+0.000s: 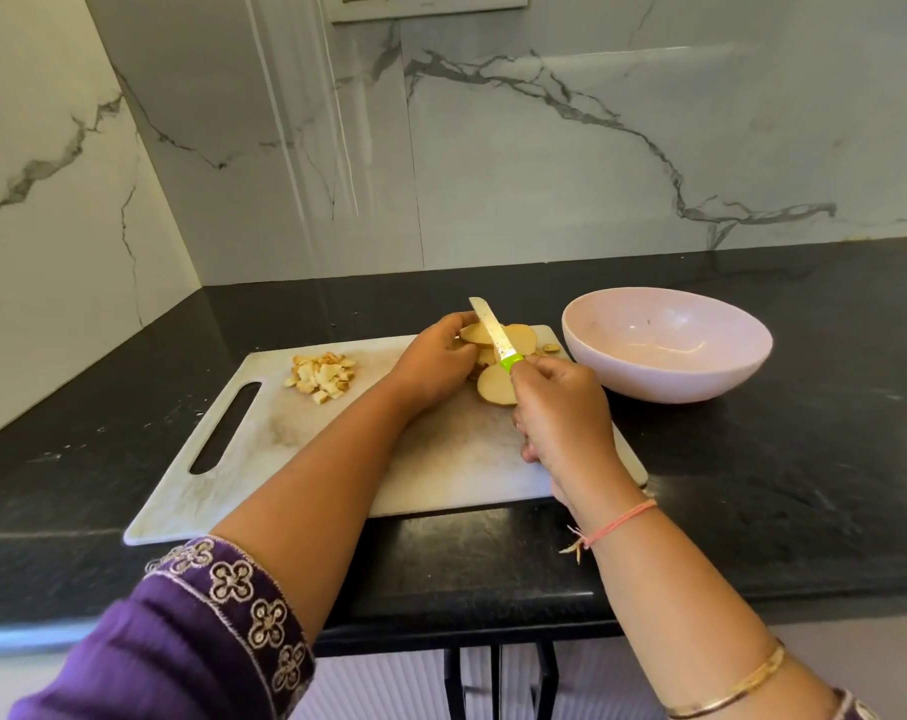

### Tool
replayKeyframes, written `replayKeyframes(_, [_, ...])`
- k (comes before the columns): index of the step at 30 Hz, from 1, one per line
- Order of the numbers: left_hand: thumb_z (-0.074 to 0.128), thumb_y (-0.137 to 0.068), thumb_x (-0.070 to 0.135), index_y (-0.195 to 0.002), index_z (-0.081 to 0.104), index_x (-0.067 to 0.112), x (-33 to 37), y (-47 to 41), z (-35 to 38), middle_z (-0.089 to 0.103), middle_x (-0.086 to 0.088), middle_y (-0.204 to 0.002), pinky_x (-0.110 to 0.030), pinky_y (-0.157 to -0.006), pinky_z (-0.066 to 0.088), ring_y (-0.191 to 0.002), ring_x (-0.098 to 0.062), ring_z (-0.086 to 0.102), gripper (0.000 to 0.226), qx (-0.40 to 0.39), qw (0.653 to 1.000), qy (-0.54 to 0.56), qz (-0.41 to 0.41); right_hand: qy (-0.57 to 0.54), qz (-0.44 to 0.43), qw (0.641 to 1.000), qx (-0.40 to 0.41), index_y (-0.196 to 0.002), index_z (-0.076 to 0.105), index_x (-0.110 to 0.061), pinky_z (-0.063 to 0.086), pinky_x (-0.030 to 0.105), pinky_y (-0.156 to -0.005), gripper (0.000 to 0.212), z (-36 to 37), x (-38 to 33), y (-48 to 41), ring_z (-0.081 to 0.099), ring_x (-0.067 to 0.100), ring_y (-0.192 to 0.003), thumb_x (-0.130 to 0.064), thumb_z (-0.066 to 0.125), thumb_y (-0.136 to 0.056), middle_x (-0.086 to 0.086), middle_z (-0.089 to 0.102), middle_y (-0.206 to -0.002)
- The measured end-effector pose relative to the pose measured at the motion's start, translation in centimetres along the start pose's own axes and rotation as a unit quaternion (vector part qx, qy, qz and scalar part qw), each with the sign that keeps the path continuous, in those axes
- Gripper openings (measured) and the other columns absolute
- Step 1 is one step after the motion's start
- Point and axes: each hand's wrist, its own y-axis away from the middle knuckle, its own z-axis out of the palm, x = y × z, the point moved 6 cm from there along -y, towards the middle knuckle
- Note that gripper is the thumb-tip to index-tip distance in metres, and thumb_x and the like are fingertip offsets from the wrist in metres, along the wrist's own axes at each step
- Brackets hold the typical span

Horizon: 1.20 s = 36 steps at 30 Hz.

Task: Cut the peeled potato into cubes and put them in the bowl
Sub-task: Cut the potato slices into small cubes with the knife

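Several pale potato slices (497, 384) lie at the far right of the white cutting board (337, 459). My left hand (436, 363) curls over the slices and holds a stack of them from the left. My right hand (563, 407) grips the green handle of a small knife (490, 330), whose blade slants up and away across the slices. The pale pink bowl (667, 345) stands on the counter just right of the board, and I see no potato in it.
A small heap of potato peels (322, 376) sits on the board's far left, near its handle slot (226, 426). The black counter (778, 485) meets marble walls behind and at the left. Its front edge runs below the board.
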Motion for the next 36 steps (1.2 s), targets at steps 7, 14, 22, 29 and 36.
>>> replayKeyframes(7, [0.056,-0.093,0.015,-0.136,0.051,0.016,-0.6,-0.8,0.2,0.060,-0.001,-0.127,-0.029,-0.094,0.049,-0.110,-0.015,0.060,0.043,0.008,1.000,0.015,0.007,0.030,-0.020,0.999,0.004,-0.065,0.056,-0.022,0.034,0.032,-0.056,0.027,0.1,0.3,-0.3,0.039,0.019,-0.056,-0.019,0.047,-0.090,0.000,0.043,-0.056])
replayKeyframes(14, [0.075,-0.080,0.020,-0.125,0.061,0.014,-0.7,-0.2,-0.6,0.066,0.001,-0.111,-0.022,-0.082,0.053,-0.094,-0.012,0.062,0.047,0.094,0.993,0.070,0.013,0.025,-0.023,0.999,0.008,-0.081,0.062,-0.027,0.035,0.032,-0.056,0.020,-0.1,0.5,-0.4,0.041,0.018,-0.058,-0.020,0.047,-0.092,-0.001,0.046,-0.059])
replayKeyframes(22, [0.074,-0.081,0.024,-0.121,0.063,0.016,0.0,1.8,-5.1,0.063,0.007,-0.085,-0.010,-0.065,0.047,-0.075,-0.001,0.057,0.042,0.143,0.988,0.061,0.013,0.015,-0.021,1.000,0.012,-0.069,0.062,-0.026,0.031,0.032,-0.055,0.027,-0.1,0.4,-0.4,0.038,0.018,-0.054,-0.018,0.047,-0.090,-0.003,0.043,-0.053])
replayKeyframes(29, [0.069,-0.085,0.022,-0.119,0.065,0.023,-1.1,3.5,-5.9,0.067,0.000,-0.106,-0.025,-0.090,0.047,-0.098,-0.014,0.061,0.035,-0.043,0.995,-0.089,-0.017,0.036,-0.035,0.999,0.008,-0.069,0.062,-0.022,0.033,0.033,-0.054,0.026,-0.2,0.1,-0.3,0.036,0.020,-0.054,-0.018,0.048,-0.090,-0.002,0.040,-0.050])
replayKeyframes(36, [0.067,-0.085,0.029,-0.132,0.053,0.030,-2.6,3.5,-5.3,0.053,0.000,-0.132,-0.032,-0.098,0.044,-0.116,-0.016,0.053,0.049,-0.043,0.987,-0.150,-0.034,0.129,-0.079,0.988,-0.007,-0.086,0.065,-0.002,0.034,0.034,-0.053,0.025,0.7,-0.4,0.2,0.037,0.020,-0.054,-0.020,0.047,-0.090,0.002,0.039,-0.053])
